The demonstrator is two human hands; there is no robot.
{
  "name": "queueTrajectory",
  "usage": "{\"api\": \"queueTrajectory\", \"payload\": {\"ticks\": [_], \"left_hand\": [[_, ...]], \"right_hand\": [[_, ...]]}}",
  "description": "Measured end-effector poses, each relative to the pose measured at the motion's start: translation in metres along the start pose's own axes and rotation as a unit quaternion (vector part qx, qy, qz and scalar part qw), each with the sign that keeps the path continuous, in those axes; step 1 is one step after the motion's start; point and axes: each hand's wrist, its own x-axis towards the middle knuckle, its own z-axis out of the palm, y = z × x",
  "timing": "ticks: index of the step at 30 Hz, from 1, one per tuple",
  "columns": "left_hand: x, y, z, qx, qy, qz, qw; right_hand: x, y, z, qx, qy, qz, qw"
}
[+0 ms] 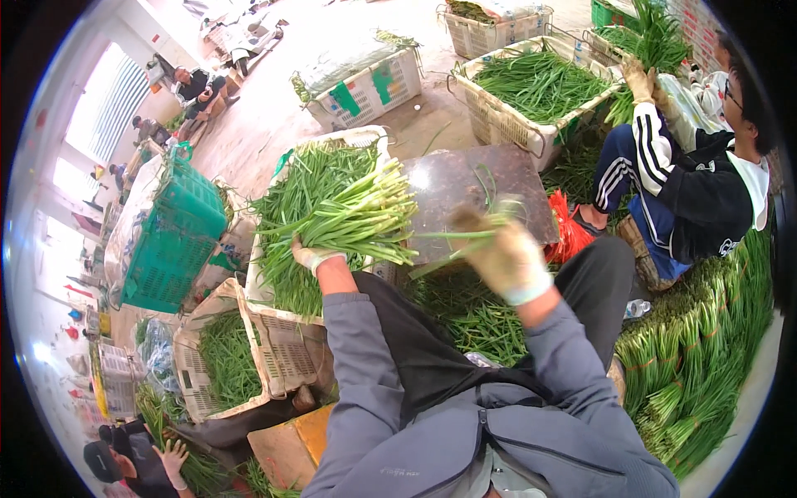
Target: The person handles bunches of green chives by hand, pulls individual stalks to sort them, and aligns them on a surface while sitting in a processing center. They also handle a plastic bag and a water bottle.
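Observation:
My left hand (314, 256), in a pale glove, is closed around the lower side of a thick bunch of garlic chives (357, 207), its pale stem ends pointing right. That bunch lies over a white plastic crate (383, 148) heaped with the same greens. Blurred by motion, my right hand (513, 259), also gloved, is over the near edge of a dark board (448, 178), closed on a few loose chive stalks (452, 237). A dark smear beside its fingers cannot be made out. Loose leaves (490, 328) lie between my legs.
Tied chive bundles (689, 349) are stacked at the right. A seated co-worker (697, 183) there handles greens beside a full crate (506, 124). Red plastic strips (569, 228) hang by the board. A green crate (170, 241) and another white crate (220, 349) stand left; another person (137, 456) is lower left.

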Motion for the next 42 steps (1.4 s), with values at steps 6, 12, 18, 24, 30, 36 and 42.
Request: {"api": "queueTrajectory", "payload": {"ticks": [6,12,18,24,30,36,42], "left_hand": [[0.011,0.004,0.0,-0.034,-0.015,-0.001,0.999],[0.015,0.006,-0.013,-0.007,-0.081,0.016,0.997],[0.019,-0.001,-0.016,-0.074,-0.316,0.007,0.946],[0.016,0.039,-0.028,-0.067,-0.202,0.103,0.972],[0.007,0.0,0.019,-0.173,-0.23,0.035,0.957],[-0.002,-0.001,0.026,-0.112,-0.257,0.097,0.955],[-0.005,-0.009,0.019,-0.178,-0.363,-0.09,0.91]], "right_hand": [[-0.042,-0.09,-0.061,-0.215,-0.205,0.064,0.953],[-0.034,-0.059,-0.11,-0.712,-0.003,0.124,0.691],[0.045,-0.072,-0.18,-0.793,0.088,0.095,0.595],[0.115,0.005,-0.238,-0.839,0.183,0.116,0.499],[0.128,0.093,-0.256,-0.89,-0.014,-0.045,0.454],[0.051,0.082,-0.162,-0.639,-0.413,0.142,0.633],[0.139,-0.012,-0.115,-0.399,-0.145,0.234,0.875]]}}
